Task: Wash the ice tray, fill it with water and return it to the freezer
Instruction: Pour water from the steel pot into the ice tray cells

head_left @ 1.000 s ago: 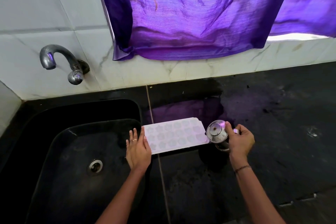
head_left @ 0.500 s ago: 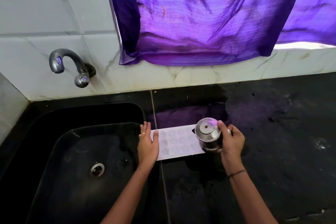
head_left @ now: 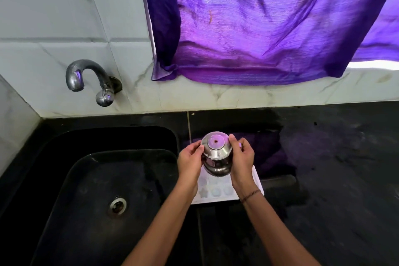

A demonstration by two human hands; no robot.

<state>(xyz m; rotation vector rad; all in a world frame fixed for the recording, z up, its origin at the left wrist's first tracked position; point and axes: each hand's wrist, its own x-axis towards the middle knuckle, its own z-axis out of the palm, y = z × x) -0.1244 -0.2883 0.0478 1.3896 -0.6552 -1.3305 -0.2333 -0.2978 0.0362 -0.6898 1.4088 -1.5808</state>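
A white ice tray point(head_left: 216, 192) lies flat on the black counter point(head_left: 334, 168), just right of the sink; several of its moulded cells show between my wrists. Above the tray I hold a small round steel pot point(head_left: 216, 153), tipped so its base faces the camera and its mouth points down at the tray. My left hand point(head_left: 190, 162) grips the pot's left side. My right hand point(head_left: 241, 160) grips its right side. The hands and pot hide most of the tray.
A black sink point(head_left: 86, 190) with a steel drain point(head_left: 117, 205) lies to the left. A steel tap point(head_left: 90, 80) juts from the white tiled wall above it. A purple curtain point(head_left: 259, 28) hangs over the back ledge. The counter near the tray looks wet.
My right hand carried the steel pot from the tray's right end to above its middle and tipped it over. My left hand left the tray's edge and took hold of the pot.
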